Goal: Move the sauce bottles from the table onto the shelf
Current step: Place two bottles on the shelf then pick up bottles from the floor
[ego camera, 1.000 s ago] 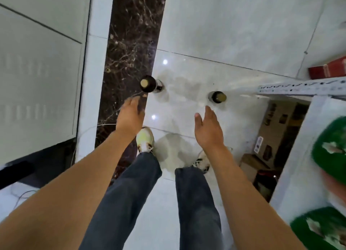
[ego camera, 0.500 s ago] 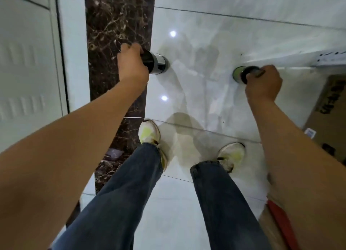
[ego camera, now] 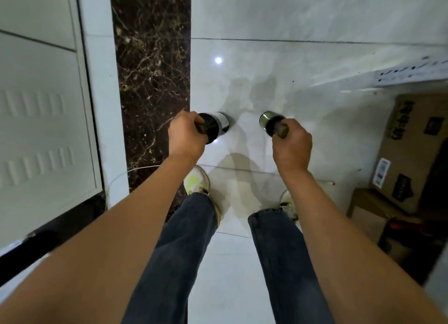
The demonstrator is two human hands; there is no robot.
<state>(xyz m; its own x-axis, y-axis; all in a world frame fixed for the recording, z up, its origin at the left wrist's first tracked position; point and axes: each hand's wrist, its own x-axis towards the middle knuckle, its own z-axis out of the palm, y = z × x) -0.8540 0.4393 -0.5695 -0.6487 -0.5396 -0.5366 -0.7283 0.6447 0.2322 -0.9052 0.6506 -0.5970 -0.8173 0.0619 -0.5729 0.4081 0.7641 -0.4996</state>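
I look straight down at the tiled floor. My left hand (ego camera: 186,136) grips the neck of a dark sauce bottle with a white label (ego camera: 213,127). My right hand (ego camera: 292,143) grips the neck of a second dark sauce bottle with a greenish body (ego camera: 269,123). Both bottles hang bottom-down above the pale floor, in front of my feet. Their caps are hidden inside my fingers. No table is in view.
A white metal cabinet (ego camera: 43,120) stands at the left beside a dark marble floor strip (ego camera: 150,76). At the right are a white perforated shelf edge (ego camera: 412,75) and cardboard boxes (ego camera: 412,154) beneath it. My legs and shoes fill the lower middle.
My hands reached down to two bottles standing on the floor, closed round their necks, and now hold them nearer my feet and closer together. The view has tilted.
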